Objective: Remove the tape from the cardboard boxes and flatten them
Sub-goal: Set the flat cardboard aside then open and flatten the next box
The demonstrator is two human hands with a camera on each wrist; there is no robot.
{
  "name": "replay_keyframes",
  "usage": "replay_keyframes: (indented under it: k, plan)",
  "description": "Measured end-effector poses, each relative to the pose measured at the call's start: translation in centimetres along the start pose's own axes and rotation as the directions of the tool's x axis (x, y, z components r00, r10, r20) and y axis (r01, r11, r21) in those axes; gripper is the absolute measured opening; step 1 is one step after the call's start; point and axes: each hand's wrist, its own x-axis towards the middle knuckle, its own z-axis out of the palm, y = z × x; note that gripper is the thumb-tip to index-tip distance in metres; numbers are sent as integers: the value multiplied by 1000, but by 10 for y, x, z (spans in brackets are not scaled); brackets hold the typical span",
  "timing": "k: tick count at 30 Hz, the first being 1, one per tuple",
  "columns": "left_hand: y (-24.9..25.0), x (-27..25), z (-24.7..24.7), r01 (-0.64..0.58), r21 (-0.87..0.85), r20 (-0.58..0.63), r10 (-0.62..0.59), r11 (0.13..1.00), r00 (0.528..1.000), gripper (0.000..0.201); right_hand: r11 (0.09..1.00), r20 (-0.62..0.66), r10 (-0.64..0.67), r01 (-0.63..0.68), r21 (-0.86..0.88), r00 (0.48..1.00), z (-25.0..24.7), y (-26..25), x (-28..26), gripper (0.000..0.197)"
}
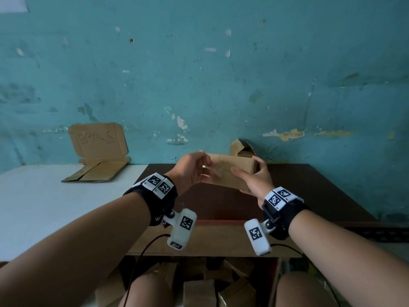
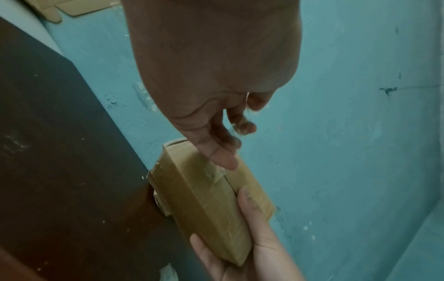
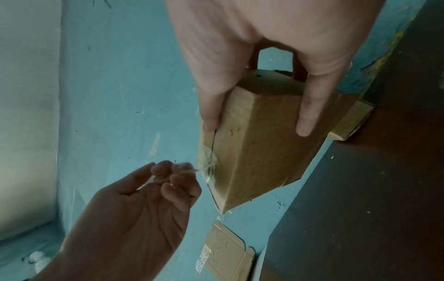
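Observation:
A small brown cardboard box (image 1: 230, 171) (image 2: 204, 205) (image 3: 259, 152) is held in the air above the dark table (image 1: 309, 196). My right hand (image 1: 254, 180) (image 3: 259, 106) grips it from the right, thumb on one face and fingers on the opposite one. My left hand (image 1: 194, 167) (image 3: 168, 176) pinches a strip of clear tape (image 3: 206, 167) (image 2: 216, 173) that is partly peeled off the box's seam and stretches from the box to the fingertips (image 2: 242, 127).
Flattened cardboard (image 1: 99, 149) leans on the teal wall at the back left, on a white table (image 1: 44, 207). Another opened box (image 1: 242, 149) stands behind the held one. Below the table's front edge lies a container with several cardboard boxes (image 1: 199, 284).

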Motion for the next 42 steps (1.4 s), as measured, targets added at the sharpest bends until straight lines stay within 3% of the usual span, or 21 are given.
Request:
replay_keyframes:
  k: [3, 5, 7, 9, 12, 15, 19, 25, 28, 34, 38, 42]
  plan:
    - [-3, 3, 1, 29, -15, -67, -30, 999, 997, 53, 1000, 19, 1, -1, 0, 1000, 0, 1, -2, 89]
    - [-7, 6, -2, -2, 213, -84, 21, 977, 996, 54, 1000, 20, 6, -6, 3, 1000, 1, 1, -2, 92]
    - [-12, 7, -3, -54, 569, -74, 116, 821, 991, 50, 1000, 15, -11, 11, -16, 1000, 3, 1, -3, 93]
    - [-16, 7, -3, -68, 788, -87, 221, 612, 971, 50, 999, 17, -30, 31, -26, 999, 5, 1, -6, 92]
    - [-15, 4, 1, -35, 911, -120, 345, 410, 931, 42, 993, 16, -91, 92, -80, 996, 7, -1, -10, 90]
    - [-12, 6, -3, 23, 950, -142, 363, 312, 921, 36, 985, 15, -115, 116, -125, 993, 5, 0, -9, 92]
    - [-11, 10, -18, 39, 911, -168, 285, 410, 944, 37, 987, 44, -116, 121, -109, 992, 0, 1, -7, 93]
    - [-12, 9, -38, 49, 683, -276, 195, 729, 941, 24, 999, 71, -27, 26, 25, 997, -12, 6, -4, 92]
    - [-12, 5, -46, 48, 567, -298, 151, 822, 942, 20, 998, 108, 2, -9, 62, 994, -23, 7, -6, 85]
    - [-15, 13, -55, 24, 519, -367, 198, 854, 909, 18, 994, 140, 29, -44, 102, 990, -36, 10, -5, 77]
    - [-18, 15, -50, 7, 562, -373, 246, 827, 895, 14, 993, 159, 25, -42, 107, 987, -41, 10, -5, 87]
    - [-20, 19, -60, 1, 516, -502, 301, 857, 810, 23, 983, 164, 45, -73, 169, 985, -49, 13, -5, 78]
